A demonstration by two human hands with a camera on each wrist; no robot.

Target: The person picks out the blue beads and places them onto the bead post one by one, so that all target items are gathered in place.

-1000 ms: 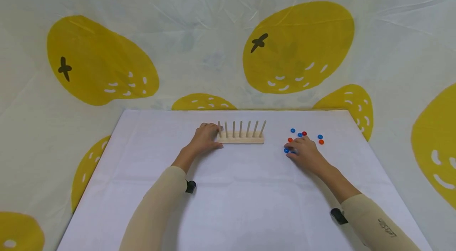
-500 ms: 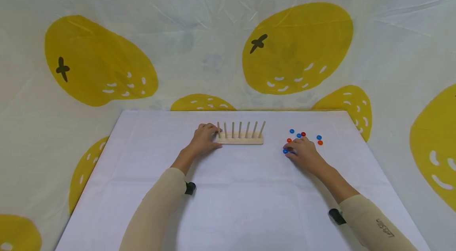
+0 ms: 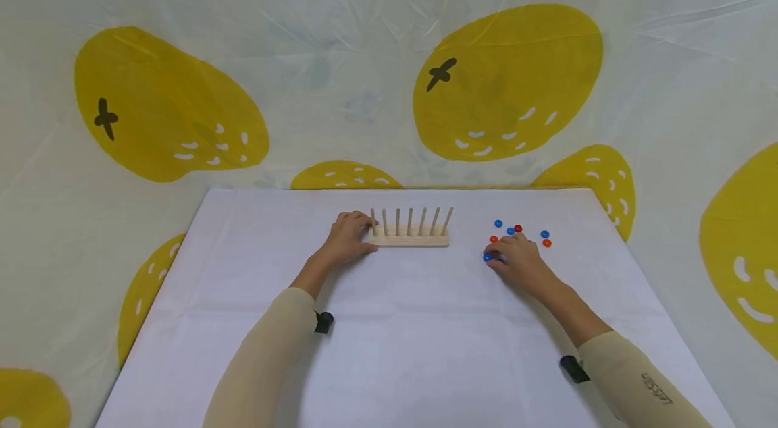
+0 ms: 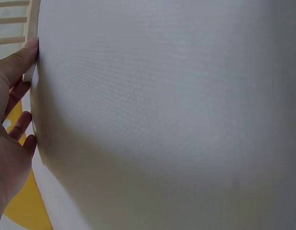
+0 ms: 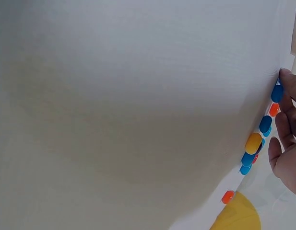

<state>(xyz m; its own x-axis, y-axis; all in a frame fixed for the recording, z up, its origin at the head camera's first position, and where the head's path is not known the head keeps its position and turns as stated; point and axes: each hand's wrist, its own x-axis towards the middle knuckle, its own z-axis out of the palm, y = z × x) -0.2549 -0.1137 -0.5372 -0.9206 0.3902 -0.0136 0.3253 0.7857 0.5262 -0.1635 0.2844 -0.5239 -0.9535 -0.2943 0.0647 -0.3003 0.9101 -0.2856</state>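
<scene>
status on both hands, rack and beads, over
Left hand grips rack by left end. Right hand at blue bead, grip unclear. Pegs look bare. Other beads lie just beyond right hand.

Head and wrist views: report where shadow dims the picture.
Head view: soft shadows lie on the white tabletop beside the left sleeve and right sleeve. Left wrist view: a broad shadow dims the lower tabletop. Right wrist view: dim and brownish below, though the coloured discs look vivid.

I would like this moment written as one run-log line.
left hand: holds end of wooden peg rack | right hand: at blue bead, grip unclear | other beads: on white tabletop
</scene>
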